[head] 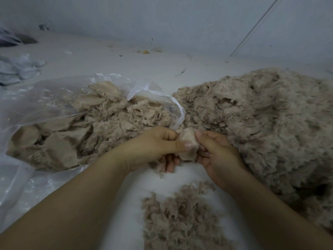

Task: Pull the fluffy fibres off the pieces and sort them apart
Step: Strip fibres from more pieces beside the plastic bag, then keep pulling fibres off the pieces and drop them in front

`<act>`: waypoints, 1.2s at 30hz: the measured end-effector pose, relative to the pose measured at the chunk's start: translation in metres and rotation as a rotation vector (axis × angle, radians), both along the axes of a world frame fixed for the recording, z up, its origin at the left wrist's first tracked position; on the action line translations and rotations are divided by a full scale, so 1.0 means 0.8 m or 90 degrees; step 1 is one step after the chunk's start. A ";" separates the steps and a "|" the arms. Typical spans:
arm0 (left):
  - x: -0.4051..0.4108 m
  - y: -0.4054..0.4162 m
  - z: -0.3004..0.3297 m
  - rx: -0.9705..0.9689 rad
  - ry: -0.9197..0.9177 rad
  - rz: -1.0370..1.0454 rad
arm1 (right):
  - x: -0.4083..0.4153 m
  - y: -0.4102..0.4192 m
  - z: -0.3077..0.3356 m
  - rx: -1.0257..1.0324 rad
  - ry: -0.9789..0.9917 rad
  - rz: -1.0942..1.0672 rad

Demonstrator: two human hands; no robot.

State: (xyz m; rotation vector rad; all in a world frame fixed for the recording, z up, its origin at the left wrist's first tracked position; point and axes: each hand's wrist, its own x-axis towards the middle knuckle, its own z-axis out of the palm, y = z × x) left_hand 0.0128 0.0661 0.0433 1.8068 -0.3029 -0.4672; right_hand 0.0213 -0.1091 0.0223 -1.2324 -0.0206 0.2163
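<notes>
I note both hands at work on one beige piece [188, 144], held between them over the near middle of the surface [111, 56]: the left hand [153, 147] pinches its left edge, the right hand [218, 152] grips its right side. A large fluff heap [266, 120] lies right, a smaller tuft pile [182, 217] near. Many pieces remain in the plastic bag [45, 105] left; I judge the task roughly midway.

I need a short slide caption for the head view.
Both hands pinch one fabric piece between bagged pieces and a fluff heap.
</notes>
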 end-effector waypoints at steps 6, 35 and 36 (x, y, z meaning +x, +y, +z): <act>0.006 -0.012 -0.015 -0.057 -0.054 0.133 | 0.003 0.001 0.000 0.022 0.023 -0.010; 0.006 -0.017 -0.009 -0.183 -0.075 0.205 | 0.004 -0.005 -0.009 -0.020 -0.032 0.075; 0.006 -0.018 -0.009 -0.203 -0.063 0.228 | 0.004 -0.005 -0.010 -0.017 -0.029 0.074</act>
